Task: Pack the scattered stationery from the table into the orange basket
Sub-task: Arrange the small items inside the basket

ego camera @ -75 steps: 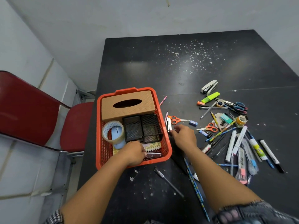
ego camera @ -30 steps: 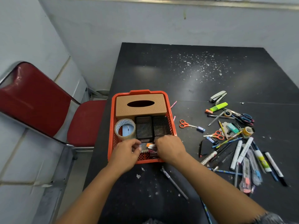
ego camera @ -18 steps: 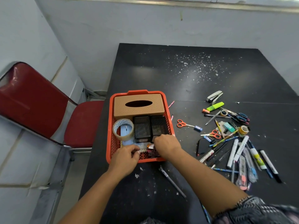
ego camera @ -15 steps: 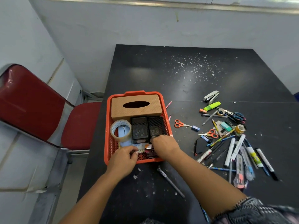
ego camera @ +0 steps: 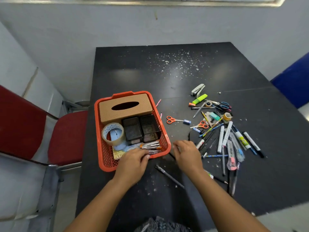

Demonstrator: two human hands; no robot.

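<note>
The orange basket (ego camera: 104,149) stands at the black table's left edge. It holds a tan tissue box (ego camera: 124,108), a tape roll (ego camera: 112,133), two black mesh holders (ego camera: 142,129) and a bundle of small pens and cutters (ego camera: 151,147) by its near wall. My left hand (ego camera: 132,163) lies over the basket's near rim with curled fingers; whether it grips the rim is hidden. My right hand (ego camera: 187,154) hovers just right of the basket, fingers apart and empty. Scattered pens and markers (ego camera: 225,136) lie to its right, orange scissors (ego camera: 172,120) beyond it.
A black pen (ego camera: 168,176) lies on the table between my forearms. A stapler (ego camera: 198,90) and green highlighter (ego camera: 199,98) sit at the pile's far end. A red chair (ego camera: 66,136) stands left of the table, a blue panel (ego camera: 294,81) at right.
My right hand has come out of the basket and moved right over the table. The small items it handled now lie in the basket. My left hand slid back onto the near rim.
</note>
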